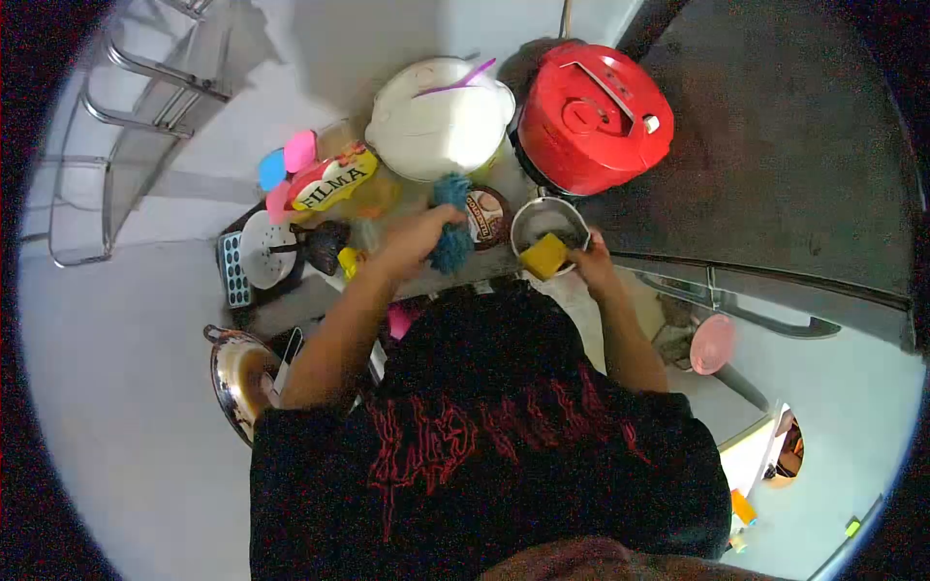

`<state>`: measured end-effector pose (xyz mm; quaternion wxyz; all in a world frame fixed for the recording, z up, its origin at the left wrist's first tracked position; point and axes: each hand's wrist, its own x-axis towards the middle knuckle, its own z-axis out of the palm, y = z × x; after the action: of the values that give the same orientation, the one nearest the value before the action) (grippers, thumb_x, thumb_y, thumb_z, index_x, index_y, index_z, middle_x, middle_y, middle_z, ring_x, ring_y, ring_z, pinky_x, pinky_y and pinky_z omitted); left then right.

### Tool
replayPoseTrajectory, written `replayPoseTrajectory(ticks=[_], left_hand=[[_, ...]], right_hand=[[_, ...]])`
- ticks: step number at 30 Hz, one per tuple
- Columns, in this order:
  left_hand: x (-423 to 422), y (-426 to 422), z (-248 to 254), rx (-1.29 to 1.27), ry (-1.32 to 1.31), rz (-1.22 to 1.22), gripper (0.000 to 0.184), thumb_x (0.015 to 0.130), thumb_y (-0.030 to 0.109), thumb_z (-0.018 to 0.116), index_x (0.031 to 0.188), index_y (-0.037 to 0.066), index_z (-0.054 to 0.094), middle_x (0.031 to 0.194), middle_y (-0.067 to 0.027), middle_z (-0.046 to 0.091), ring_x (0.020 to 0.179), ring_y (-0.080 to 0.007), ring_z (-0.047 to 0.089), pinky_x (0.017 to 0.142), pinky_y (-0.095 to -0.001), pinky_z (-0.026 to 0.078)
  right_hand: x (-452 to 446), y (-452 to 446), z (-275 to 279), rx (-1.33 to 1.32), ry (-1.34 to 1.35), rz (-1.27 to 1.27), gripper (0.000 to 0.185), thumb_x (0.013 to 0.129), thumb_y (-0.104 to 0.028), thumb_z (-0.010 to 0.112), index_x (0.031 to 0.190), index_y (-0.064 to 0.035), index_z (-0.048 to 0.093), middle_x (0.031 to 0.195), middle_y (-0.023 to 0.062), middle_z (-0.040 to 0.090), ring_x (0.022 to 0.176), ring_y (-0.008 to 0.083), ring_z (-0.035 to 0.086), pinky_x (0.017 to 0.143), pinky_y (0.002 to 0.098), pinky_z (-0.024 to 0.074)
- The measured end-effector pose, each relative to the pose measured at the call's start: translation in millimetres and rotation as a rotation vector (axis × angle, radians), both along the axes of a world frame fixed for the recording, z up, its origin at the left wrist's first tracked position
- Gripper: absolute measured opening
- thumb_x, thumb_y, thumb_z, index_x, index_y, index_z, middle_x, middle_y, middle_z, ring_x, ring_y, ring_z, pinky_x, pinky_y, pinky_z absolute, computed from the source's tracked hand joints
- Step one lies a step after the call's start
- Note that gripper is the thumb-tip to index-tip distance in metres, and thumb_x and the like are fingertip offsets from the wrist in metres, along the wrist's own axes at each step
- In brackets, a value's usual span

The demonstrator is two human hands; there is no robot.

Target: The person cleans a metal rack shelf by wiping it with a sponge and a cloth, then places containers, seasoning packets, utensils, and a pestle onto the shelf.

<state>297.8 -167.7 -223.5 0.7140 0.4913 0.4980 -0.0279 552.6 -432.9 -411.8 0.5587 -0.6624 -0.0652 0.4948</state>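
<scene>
My left hand (pixel 433 230) is closed around a bunched blue-grey cloth (pixel 451 225), held over the table's near edge. My right hand (pixel 594 261) grips the right side of a small metal pot (pixel 544 218). A yellow sponge (pixel 544 256) lies at the pot's near rim, right by my right fingertips; whether those fingers also pinch it, I cannot tell. Between the cloth and the pot sits a round brown tub with a printed lid (pixel 485 215).
A red rice cooker (pixel 596 118) stands behind the pot, and a large white lidded container (pixel 436 121) behind the cloth. Leftward are a yellow-red Filma pack (pixel 334 182) and a white perforated bowl (pixel 267 250). A dark refrigerator (pixel 775 145) borders the right; a metal wok (pixel 238 373) is lower left.
</scene>
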Motion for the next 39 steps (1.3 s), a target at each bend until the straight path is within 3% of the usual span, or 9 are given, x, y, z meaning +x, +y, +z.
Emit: replayPoseTrajectory(ticks=[8, 12, 15, 19, 21, 24, 30, 35, 39], left_hand=[[-32, -5, 27, -0.079, -0.083, 0.26, 0.039, 0.096, 0.036, 0.062, 0.12, 0.006, 0.069, 0.109, -0.0072, 0.072, 0.093, -0.0218, 0.069, 0.086, -0.0371, 0.056], [-34, -10, 54, -0.08, -0.16, 0.348, 0.036, 0.097, 0.031, 0.061, 0.121, 0.005, 0.066, 0.107, -0.0077, 0.072, 0.094, -0.0223, 0.07, 0.084, -0.0377, 0.058], [-33, -13, 68, -0.056, -0.161, 0.383, 0.029, 0.097, 0.024, 0.06, 0.118, 0.004, 0.064, 0.104, -0.0067, 0.071, 0.095, -0.0216, 0.07, 0.082, -0.0383, 0.058], [-38, -3, 52, 0.133, -0.222, 0.207, 0.039, 0.097, 0.029, 0.061, 0.123, 0.0, 0.063, 0.11, -0.0111, 0.072, 0.099, -0.0262, 0.07, 0.089, -0.0432, 0.058], [-35, 2, 23, 0.585, 0.041, -0.22, 0.05, 0.094, 0.033, 0.063, 0.129, -0.002, 0.06, 0.115, -0.0163, 0.071, 0.104, -0.0306, 0.07, 0.096, -0.0458, 0.054], [-31, 12, -33, 0.723, 0.217, -0.423, 0.059, 0.091, 0.037, 0.064, 0.134, -0.003, 0.058, 0.121, -0.021, 0.07, 0.109, -0.0344, 0.068, 0.1, -0.0473, 0.051], [-37, 16, -8, 0.568, 0.28, -0.271, 0.066, 0.088, 0.041, 0.066, 0.138, -0.001, 0.057, 0.13, -0.0264, 0.065, 0.12, -0.0375, 0.063, 0.102, -0.046, 0.047], [-69, 40, -21, 0.627, 0.129, -0.023, 0.063, 0.09, 0.043, 0.065, 0.134, -0.001, 0.059, 0.13, -0.0257, 0.064, 0.12, -0.0363, 0.062, 0.101, -0.0464, 0.048], [-71, 35, 23, 0.708, -0.019, -0.101, 0.047, 0.092, 0.026, 0.07, 0.132, 0.004, 0.062, 0.125, -0.0148, 0.07, 0.111, -0.0268, 0.067, 0.1, -0.0424, 0.052]], right_hand=[[-34, 24, 22, -0.151, -0.202, 0.128, 0.071, 0.091, -0.012, 0.076, 0.15, -0.0097, 0.038, 0.137, 0.0157, 0.059, 0.11, 0.0281, 0.068, 0.087, 0.0404, 0.0598], [-28, 10, -9, 0.11, 0.07, 0.195, 0.071, 0.093, -0.023, 0.076, 0.151, -0.0113, 0.038, 0.14, 0.0178, 0.058, 0.118, 0.0334, 0.066, 0.091, 0.0471, 0.0596], [-33, 16, 11, -0.093, 0.122, 0.031, 0.077, 0.089, -0.011, 0.075, 0.148, -0.0027, 0.028, 0.128, 0.0213, 0.06, 0.105, 0.0296, 0.068, 0.075, 0.0419, 0.0609], [-21, 2, -49, -0.033, -0.344, 0.267, 0.075, 0.091, -0.015, 0.075, 0.149, -0.0019, 0.029, 0.124, 0.0213, 0.062, 0.104, 0.0287, 0.069, 0.073, 0.0426, 0.0611], [-12, -6, -95, 0.077, -0.732, 0.403, 0.074, 0.092, -0.017, 0.074, 0.149, -0.0016, 0.029, 0.122, 0.0212, 0.063, 0.103, 0.0283, 0.069, 0.072, 0.043, 0.0611], [-16, 15, -35, -0.043, -0.279, 0.325, 0.072, 0.094, -0.019, 0.073, 0.15, -0.0025, 0.032, 0.12, 0.0196, 0.065, 0.103, 0.0273, 0.069, 0.074, 0.0437, 0.0604], [-15, 36, -41, -0.106, -0.783, 0.575, 0.061, 0.096, -0.022, 0.067, 0.147, -0.0008, 0.042, 0.117, 0.0197, 0.066, 0.103, 0.0266, 0.068, 0.08, 0.0447, 0.0562], [-23, 43, -47, -0.127, -0.812, 0.61, 0.058, 0.097, -0.026, 0.067, 0.145, 0.0002, 0.046, 0.127, 0.0212, 0.062, 0.114, 0.0293, 0.062, 0.09, 0.0458, 0.0518], [-14, 40, -53, -0.081, -0.743, 0.664, 0.057, 0.098, -0.03, 0.067, 0.143, 0.0011, 0.05, 0.135, 0.0224, 0.058, 0.122, 0.0315, 0.058, 0.098, 0.0467, 0.0483]])
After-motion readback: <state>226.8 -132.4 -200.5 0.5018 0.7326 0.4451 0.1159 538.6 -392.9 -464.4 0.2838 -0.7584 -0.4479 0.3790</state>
